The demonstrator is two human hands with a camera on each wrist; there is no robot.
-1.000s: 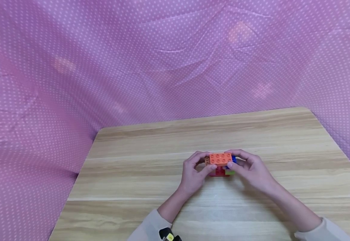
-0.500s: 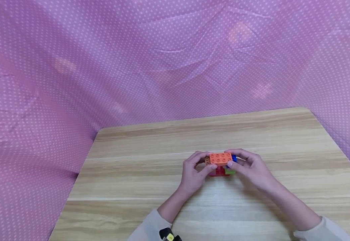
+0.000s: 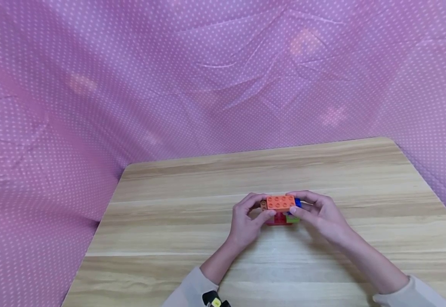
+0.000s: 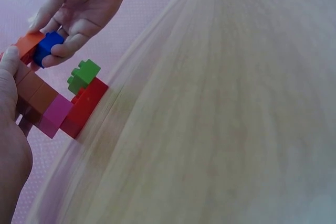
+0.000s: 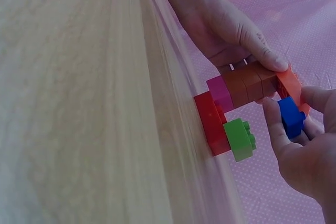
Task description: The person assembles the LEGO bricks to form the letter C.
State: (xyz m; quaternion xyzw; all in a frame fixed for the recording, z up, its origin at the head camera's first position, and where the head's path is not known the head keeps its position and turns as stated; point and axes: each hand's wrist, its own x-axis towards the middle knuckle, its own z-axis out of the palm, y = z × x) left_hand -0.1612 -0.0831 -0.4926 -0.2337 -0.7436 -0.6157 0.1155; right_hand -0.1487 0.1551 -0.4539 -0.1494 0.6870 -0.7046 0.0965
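Both hands are on a small toy-brick structure standing on the table. Its base is a red brick (image 5: 211,124), which carries a pink brick (image 5: 219,93) on one end and a green brick (image 5: 240,139) on the other. Brown bricks (image 5: 244,85) rise from the pink one, topped by an orange brick (image 3: 278,202) that reaches out to the right. My left hand (image 3: 243,224) grips the orange brick's left end by the brown stack. Fingers of my right hand (image 3: 326,219) hold a blue brick (image 5: 291,118) against the orange brick's right end, apart from the green one below. Whether blue and orange interlock, I cannot tell.
The wood-grain table (image 3: 161,238) extends around the bricks on every side. Pink dotted cloth (image 3: 223,85) hangs behind its far edge and along the left. A black band with a yellow mark (image 3: 216,302) sits at the left sleeve.
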